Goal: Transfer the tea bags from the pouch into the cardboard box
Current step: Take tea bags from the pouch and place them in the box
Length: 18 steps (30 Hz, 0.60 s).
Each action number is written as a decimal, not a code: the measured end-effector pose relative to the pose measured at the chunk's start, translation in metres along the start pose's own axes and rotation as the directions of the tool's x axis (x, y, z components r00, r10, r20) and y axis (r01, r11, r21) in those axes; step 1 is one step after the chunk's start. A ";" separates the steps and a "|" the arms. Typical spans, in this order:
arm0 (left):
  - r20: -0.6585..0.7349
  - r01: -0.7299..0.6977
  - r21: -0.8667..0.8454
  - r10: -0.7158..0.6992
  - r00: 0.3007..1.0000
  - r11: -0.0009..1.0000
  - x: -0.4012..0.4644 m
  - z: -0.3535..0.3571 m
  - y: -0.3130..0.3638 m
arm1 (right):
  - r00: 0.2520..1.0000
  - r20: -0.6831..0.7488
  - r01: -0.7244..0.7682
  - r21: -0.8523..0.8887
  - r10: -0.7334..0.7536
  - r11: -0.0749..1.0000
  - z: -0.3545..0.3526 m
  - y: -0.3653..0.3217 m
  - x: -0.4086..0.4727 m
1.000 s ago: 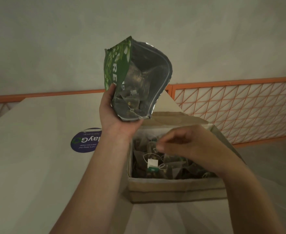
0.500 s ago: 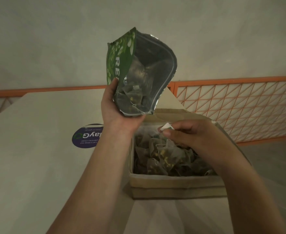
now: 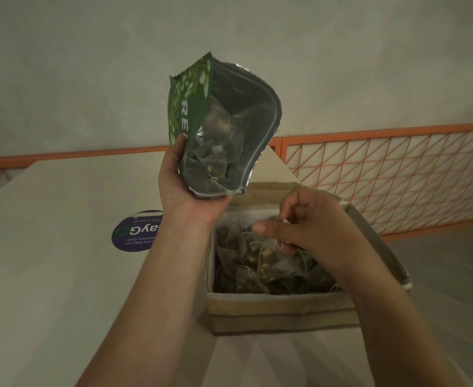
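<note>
The left hand [image 3: 186, 196] grasps the green pouch [image 3: 224, 127] from below, palm cupped under its lower edge and thumb pressed up along the printed side. The pouch is held up off the table, tilted with its open mouth turned toward the viewer, so its silvery lining shows and a few pyramid tea bags in the pouch [image 3: 211, 163] lie gathered at the lower end by the palm.

At about four o'clock from that hand, the right hand [image 3: 305, 227] hovers over the cardboard box [image 3: 280, 311], its fingers curled in with the thumb stretched toward nine o'clock. Thin white strings show at its fingertips; whether it truly pinches a bag or only its string, I cannot tell.

Directly beneath it, the tea bags in the box [image 3: 260, 266] are heaped loosely, filling the bottom, strings tangled among them. The box sits on a pale table [image 3: 62, 275], its far flap standing open.

At nine o'clock from the box, a round purple sticker [image 3: 134, 233] lies flat on the tabletop. At two o'clock, beyond the table, an orange mesh railing [image 3: 383, 180] runs along a plain wall [image 3: 90, 65].
</note>
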<state>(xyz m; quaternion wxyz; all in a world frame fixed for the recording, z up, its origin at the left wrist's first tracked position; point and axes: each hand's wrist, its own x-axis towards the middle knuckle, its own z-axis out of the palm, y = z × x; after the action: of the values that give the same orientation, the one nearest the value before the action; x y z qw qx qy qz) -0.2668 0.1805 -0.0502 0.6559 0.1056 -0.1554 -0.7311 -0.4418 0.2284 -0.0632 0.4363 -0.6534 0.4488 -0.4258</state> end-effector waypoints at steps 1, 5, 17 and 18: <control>0.001 0.002 -0.003 -0.002 1.000 1.000 0.000 0.000 0.000 | 1.000 0.000 -0.013 0.009 0.013 1.000 0.000 0.000 0.000; -0.007 -0.006 0.003 0.006 1.000 1.000 0.001 -0.001 0.000 | 0.998 0.042 -0.059 0.072 0.056 0.996 0.000 0.000 0.001; 0.005 0.012 -0.025 -0.012 1.000 1.000 0.001 0.000 0.001 | 0.966 0.249 -0.133 0.244 0.071 0.961 -0.006 -0.001 -0.002; 0.005 0.011 -0.021 -0.011 1.000 1.000 0.001 0.000 0.001 | 0.965 0.255 -0.129 0.252 0.063 0.959 -0.007 -0.002 -0.002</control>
<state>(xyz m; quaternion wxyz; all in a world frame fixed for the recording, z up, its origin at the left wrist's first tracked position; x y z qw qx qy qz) -0.2665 0.1794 -0.0498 0.6527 0.0977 -0.1487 -0.7364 -0.4482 0.2295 -0.0601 0.5923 -0.6135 0.3618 -0.3767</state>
